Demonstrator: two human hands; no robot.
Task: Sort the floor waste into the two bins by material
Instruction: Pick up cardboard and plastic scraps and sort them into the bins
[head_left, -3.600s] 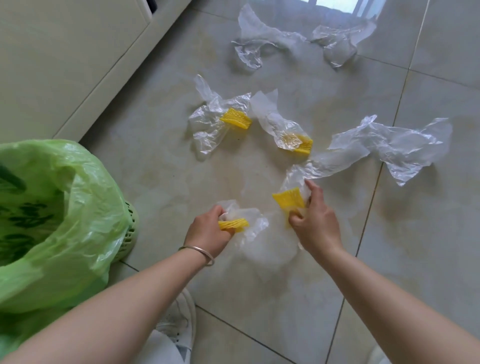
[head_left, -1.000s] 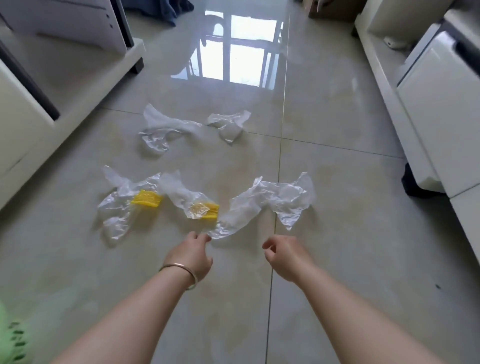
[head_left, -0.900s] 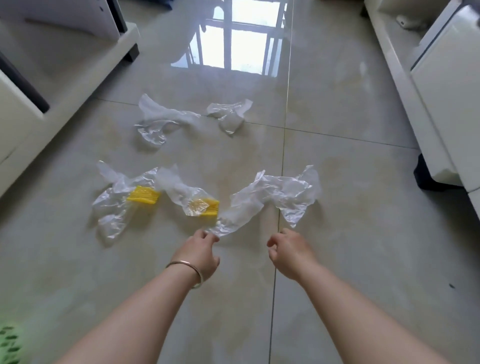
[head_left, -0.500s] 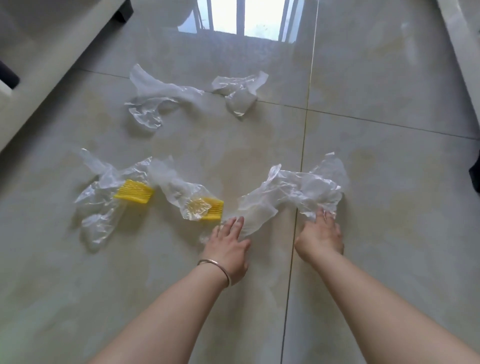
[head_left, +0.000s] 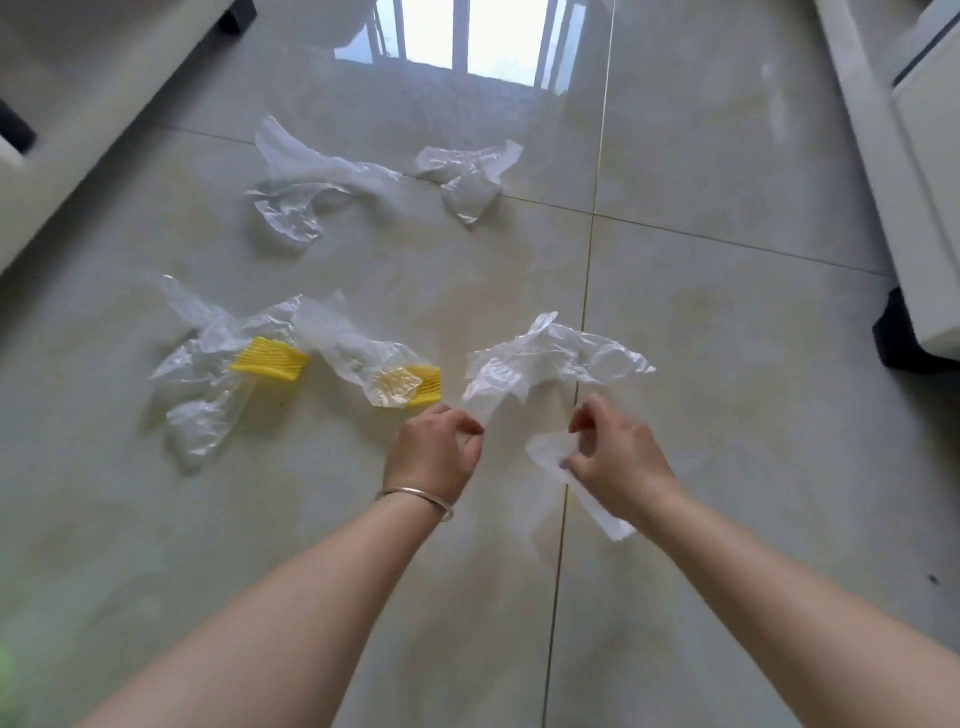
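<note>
Glossy pale tile floor (head_left: 727, 467) fills the frame, one grout line running top to bottom just right of centre; white furniture edges at upper left and right.

Both forearms enter from the bottom. Left hand (head_left: 434, 457), bangle (head_left: 415, 496) at the wrist, sits at centre; right hand (head_left: 615, 462) just to its right.

Clear crumpled plastic film (head_left: 550, 358) lies right above the hands, long axis roughly left to right, a tail drooping down-left to the left hand. Left fingers (head_left: 470, 423) are curled, pinching that tail's tip. Right fingers (head_left: 584, 421) are curled round a separate clear plastic strip (head_left: 576, 483) that trails down-right under the wrist.

Left of the film, two more clear wrappers, each with a yellow ribbed piece: one at frame left (head_left: 270, 358), one just beside the left hand (head_left: 415, 387). Two plain clear wrappers sit further up: larger at upper centre-left (head_left: 306, 182), smaller at upper centre (head_left: 467, 174).

No bin in sight, only a green blur at the bottom left corner.

Judgement: the film is already caught by the left hand; the nearest untouched piece, the yellow one beside it, lies up-left, closer to the left hand.
</note>
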